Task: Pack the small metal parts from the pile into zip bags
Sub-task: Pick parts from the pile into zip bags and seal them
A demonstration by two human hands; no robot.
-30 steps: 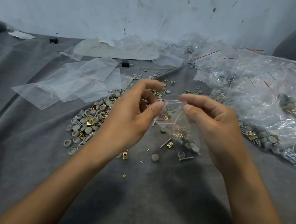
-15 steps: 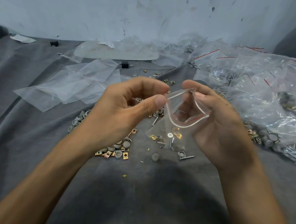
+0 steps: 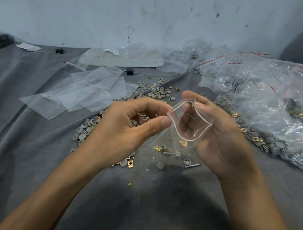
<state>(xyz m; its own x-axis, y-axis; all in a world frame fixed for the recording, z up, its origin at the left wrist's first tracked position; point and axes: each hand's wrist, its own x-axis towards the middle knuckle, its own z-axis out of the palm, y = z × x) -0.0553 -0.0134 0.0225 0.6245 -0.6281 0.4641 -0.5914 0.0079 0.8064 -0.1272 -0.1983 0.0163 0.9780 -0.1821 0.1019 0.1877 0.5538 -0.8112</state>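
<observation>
A small clear zip bag with a red-lined mouth hangs between my hands above the grey cloth. Its mouth gapes open toward me and a few gold clips and grey parts lie at its bottom. My left hand pinches the bag's left rim between thumb and forefinger. My right hand holds the right rim, fingers curled behind the bag. The pile of small metal parts, grey round caps and brass square clips, spreads on the cloth behind and under my left hand.
Empty flat zip bags lie at the left back. A heap of filled bags covers the right side. Loose parts, a screw with a ring and a grey cap, lie below the bag. A white tray sits by the wall.
The bag's mouth, pinched flat a second ago, has been pulled open. Both hands have shifted slightly nearer to me with the bag.
</observation>
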